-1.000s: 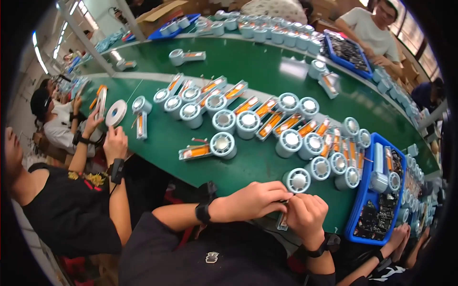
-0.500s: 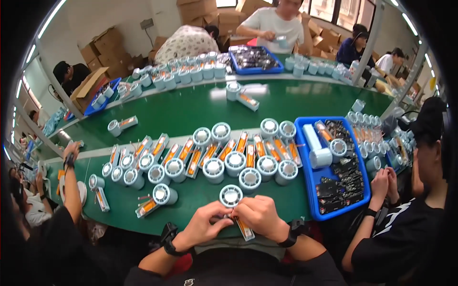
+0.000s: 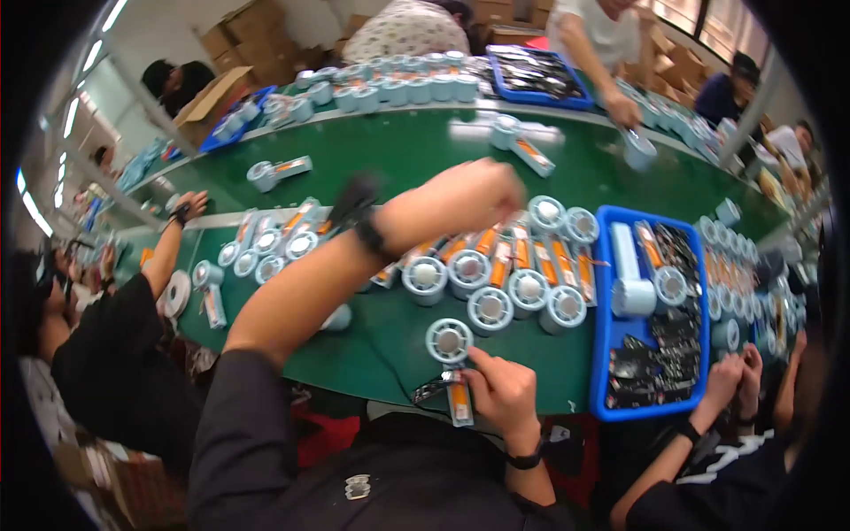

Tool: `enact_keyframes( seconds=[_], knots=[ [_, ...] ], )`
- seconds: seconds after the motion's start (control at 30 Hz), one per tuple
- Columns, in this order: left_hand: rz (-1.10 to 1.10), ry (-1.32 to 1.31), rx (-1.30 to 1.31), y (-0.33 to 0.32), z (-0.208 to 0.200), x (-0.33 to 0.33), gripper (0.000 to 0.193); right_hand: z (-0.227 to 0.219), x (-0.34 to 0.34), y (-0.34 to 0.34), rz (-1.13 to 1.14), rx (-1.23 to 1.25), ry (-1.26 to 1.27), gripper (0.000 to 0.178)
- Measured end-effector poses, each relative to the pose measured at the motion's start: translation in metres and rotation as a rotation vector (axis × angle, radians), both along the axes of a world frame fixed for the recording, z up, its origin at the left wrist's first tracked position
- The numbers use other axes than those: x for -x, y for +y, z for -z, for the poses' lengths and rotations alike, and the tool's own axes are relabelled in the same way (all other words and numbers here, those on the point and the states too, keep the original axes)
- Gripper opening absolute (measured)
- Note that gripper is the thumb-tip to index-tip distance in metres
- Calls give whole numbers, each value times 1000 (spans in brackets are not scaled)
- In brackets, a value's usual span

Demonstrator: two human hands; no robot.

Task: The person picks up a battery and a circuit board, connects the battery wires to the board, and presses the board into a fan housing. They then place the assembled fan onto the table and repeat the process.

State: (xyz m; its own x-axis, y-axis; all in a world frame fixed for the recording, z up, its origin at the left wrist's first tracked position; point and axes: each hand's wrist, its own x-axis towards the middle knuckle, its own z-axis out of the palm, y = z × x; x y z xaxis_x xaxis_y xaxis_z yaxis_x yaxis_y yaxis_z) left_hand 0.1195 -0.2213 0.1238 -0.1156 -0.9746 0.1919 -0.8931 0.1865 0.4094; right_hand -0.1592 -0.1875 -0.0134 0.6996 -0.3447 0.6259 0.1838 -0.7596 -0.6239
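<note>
A light-blue handheld fan (image 3: 450,341) lies in front of me, its open handle showing an orange strip inside. My right hand (image 3: 506,387) grips it where the handle meets the round head. A small black piece (image 3: 432,387) lies against the handle's left side, with a thin dark cable near it; its kind is unclear. My left arm stretches up and across the bench, and my left hand (image 3: 490,190) hovers over the far ends of the fan rows. Motion smears its fingers. Several similar fans (image 3: 490,309) stand beneath and beside that arm, which hides some of them.
At right, a blue tray (image 3: 603,354) carries black parts in bags and some fan bodies. Across the green conveyor (image 3: 381,146), a person's hand (image 3: 622,108) reaches to a fan body. Co-workers sit on both sides; a white roll (image 3: 177,294) lies at left.
My left hand has left the near fan and swung forward over the rows. My right hand stays at that fan. The view has shifted; the person opposite now reaches onto the conveyor.
</note>
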Motion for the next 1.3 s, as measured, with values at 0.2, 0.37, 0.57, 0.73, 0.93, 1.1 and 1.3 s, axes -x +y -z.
enact_keyframes(
  seconds=[0.2,0.37,0.57,0.73,0.93,1.1,1.3],
  knots=[
    [-523,-562,254,-195,126,-59,47,2,4,-2,193,-443,251,13],
    [-482,-405,404,-219,171,-133,12,8,-3,5,194,-454,229,9],
    [-126,-501,415,-166,130,-101,29,15,4,-7,267,-435,227,11],
    [-307,-678,503,-34,53,-100,23,11,3,-4,225,-452,247,11],
    [-893,-613,15,157,-13,-197,23,3,3,-2,177,-425,256,9],
    [-1504,-651,-244,360,43,-284,38,0,-4,1,136,-427,220,4],
    [-1500,-590,-526,346,107,-287,32,-3,2,-5,185,-439,247,6]
  ],
)
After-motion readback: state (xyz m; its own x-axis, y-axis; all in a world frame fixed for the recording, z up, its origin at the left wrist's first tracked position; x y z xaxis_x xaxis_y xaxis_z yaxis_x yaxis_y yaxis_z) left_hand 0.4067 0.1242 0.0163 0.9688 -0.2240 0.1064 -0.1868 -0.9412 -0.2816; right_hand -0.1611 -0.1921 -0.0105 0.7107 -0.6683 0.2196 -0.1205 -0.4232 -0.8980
